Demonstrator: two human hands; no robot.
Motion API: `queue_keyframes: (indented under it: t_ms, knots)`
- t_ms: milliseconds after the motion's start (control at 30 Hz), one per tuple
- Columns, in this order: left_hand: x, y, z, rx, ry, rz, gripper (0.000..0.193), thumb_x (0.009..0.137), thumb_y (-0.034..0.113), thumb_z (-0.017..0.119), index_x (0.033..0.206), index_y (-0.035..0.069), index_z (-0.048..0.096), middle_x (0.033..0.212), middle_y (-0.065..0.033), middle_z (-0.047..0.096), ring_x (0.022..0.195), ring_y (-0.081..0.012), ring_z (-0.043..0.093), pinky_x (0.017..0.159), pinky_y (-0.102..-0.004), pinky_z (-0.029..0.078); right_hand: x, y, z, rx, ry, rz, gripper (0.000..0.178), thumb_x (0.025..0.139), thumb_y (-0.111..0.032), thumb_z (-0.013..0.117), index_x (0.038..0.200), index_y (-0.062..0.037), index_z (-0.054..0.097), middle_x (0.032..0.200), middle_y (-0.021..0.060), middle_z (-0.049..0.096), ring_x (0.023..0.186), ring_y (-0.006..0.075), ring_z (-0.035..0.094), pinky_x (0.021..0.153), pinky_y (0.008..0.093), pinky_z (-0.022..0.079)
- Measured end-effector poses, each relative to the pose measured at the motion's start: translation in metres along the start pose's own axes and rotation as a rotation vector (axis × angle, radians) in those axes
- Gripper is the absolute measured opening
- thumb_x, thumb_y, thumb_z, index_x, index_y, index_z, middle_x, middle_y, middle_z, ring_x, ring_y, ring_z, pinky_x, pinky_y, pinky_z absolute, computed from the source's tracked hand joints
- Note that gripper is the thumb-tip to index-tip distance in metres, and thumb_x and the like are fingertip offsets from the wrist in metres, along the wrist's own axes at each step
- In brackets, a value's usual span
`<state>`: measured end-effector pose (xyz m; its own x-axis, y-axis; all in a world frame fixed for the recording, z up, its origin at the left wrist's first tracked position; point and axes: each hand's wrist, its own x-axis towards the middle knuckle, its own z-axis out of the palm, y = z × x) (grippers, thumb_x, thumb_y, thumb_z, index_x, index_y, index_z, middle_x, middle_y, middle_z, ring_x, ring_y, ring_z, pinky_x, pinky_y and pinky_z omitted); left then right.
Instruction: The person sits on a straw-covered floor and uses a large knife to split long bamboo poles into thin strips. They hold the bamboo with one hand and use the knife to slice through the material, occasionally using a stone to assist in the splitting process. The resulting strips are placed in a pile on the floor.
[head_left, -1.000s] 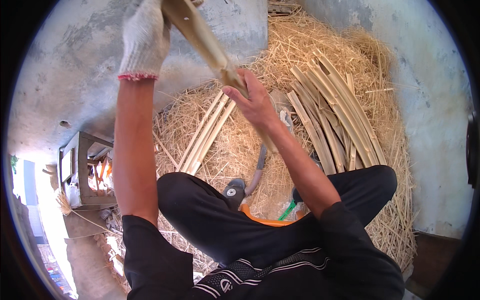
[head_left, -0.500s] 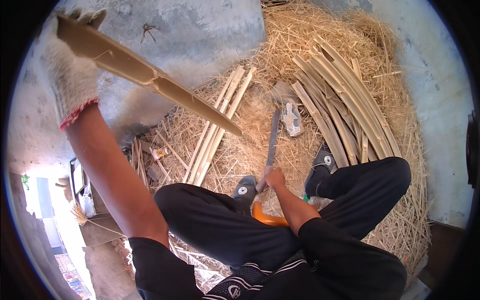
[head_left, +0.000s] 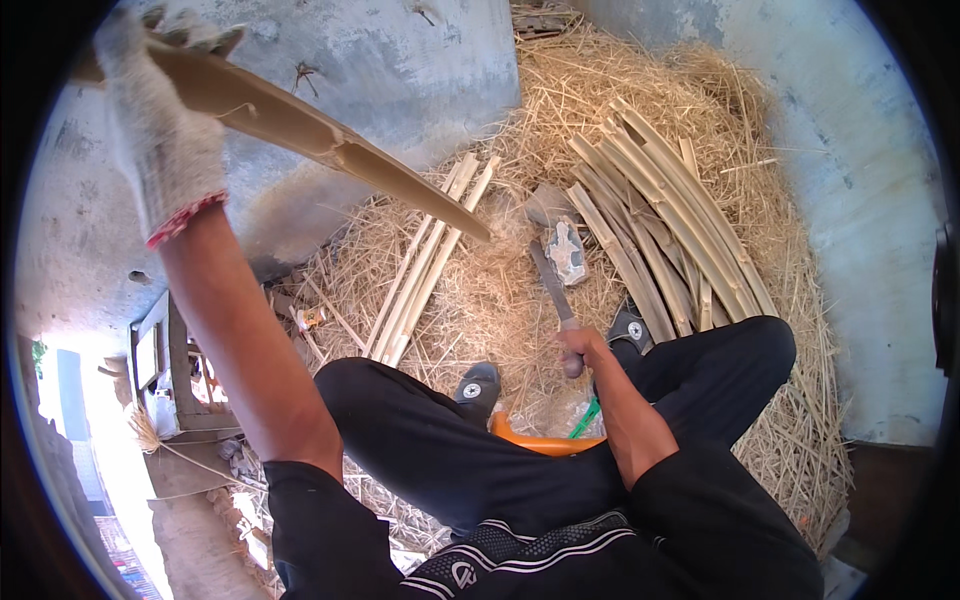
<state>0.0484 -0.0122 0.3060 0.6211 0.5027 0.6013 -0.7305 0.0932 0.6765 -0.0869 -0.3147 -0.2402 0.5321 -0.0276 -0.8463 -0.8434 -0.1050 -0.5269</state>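
Holding the split bamboo (head_left: 290, 124) steady matters most, I'd judge — plus edge of the knife (head_left: 554, 284) turned clear of the shoes (head_left: 476, 388). Gloved left hand (head_left: 165, 130) wraps bamboo near its upper end; right hand (head_left: 585, 343) clamped on the knife. Bamboo slants down-right from left grip — crossing in front of thin strips (head_left: 429, 290).

Shows a weathered grey plaster wall (head_left: 400, 90) across the upper left of the frame, blotched with stains and pitted by a small dark hole (head_left: 138, 277) at left. Has a pale blue wall (head_left: 850, 230) curving down the right side. Spreads loose golden straw (head_left: 700, 90) thickly through the middle, heaped toward the top. Includes a box-like frame (head_left: 180, 360) at left, just beside an opening (head_left: 105, 430) glaring white with daylight.
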Motion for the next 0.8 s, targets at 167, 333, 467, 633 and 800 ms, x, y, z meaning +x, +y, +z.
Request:
queue_keyframes:
  t_ms: [167, 333, 467, 633, 800]
  knots:
    - [-0.008, -0.008, -0.001, 0.076, -0.018, -0.072, 0.042, 0.085, 0.022, 0.081, 0.112, -0.001, 0.058, 0.091, -0.0117, 0.057, 0.079, -0.0236, 0.063, 0.071, -0.0461, 0.064, -0.121, -0.085, -0.04, 0.28, -0.05, -0.217, 0.033, 0.089, -0.02, 0.074, 0.108, 0.0015, 0.058, 0.076, 0.0099, 0.063, 0.054, 0.015, 0.061, 0.043, 0.0316, 0.046]
    - [-0.037, 0.017, -0.008, 0.095, -0.004, -0.148, 0.021, 0.088, 0.018, 0.077, 0.095, 0.006, 0.061, 0.078, -0.0027, 0.056, 0.064, -0.0142, 0.054, 0.072, -0.0424, 0.06, -0.281, -0.113, -0.017, 0.013, 0.234, -0.619, 0.032, 0.091, -0.027, 0.074, 0.096, -0.0013, 0.056, 0.068, 0.0043, 0.059, 0.05, 0.0106, 0.056, 0.045, 0.0283, 0.044]
    - [-0.045, 0.042, -0.011, 0.086, -0.082, -0.105, 0.018, 0.093, 0.023, 0.072, 0.093, 0.009, 0.06, 0.078, -0.0013, 0.054, 0.066, -0.0122, 0.052, 0.081, -0.0429, 0.058, -0.307, -0.108, -0.021, 0.037, 0.333, -0.854, 0.036, 0.088, -0.029, 0.078, 0.096, -0.0012, 0.057, 0.065, 0.0035, 0.058, 0.048, 0.0102, 0.055, 0.045, 0.0276, 0.043]
    - [-0.063, 0.066, 0.007, 0.129, 0.025, -0.032, 0.03, 0.088, 0.029, 0.078, 0.099, 0.006, 0.063, 0.077, -0.0032, 0.056, 0.07, -0.0141, 0.059, 0.074, -0.0435, 0.063, -0.332, -0.109, -0.024, -0.001, 0.5, -1.125, 0.04, 0.084, -0.028, 0.082, 0.098, -0.0008, 0.057, 0.068, 0.0048, 0.06, 0.055, 0.0074, 0.054, 0.05, 0.0264, 0.043]
    - [-0.104, 0.049, 0.007, 0.108, -0.242, -0.166, 0.025, 0.09, 0.031, 0.075, 0.094, 0.01, 0.062, 0.074, -0.0007, 0.058, 0.064, -0.0113, 0.057, 0.069, -0.0392, 0.058, -0.361, -0.109, -0.027, 0.102, 0.41, -1.151, 0.041, 0.082, -0.028, 0.083, 0.098, -0.0004, 0.057, 0.071, 0.0075, 0.061, 0.061, 0.0098, 0.055, 0.055, 0.0285, 0.044]
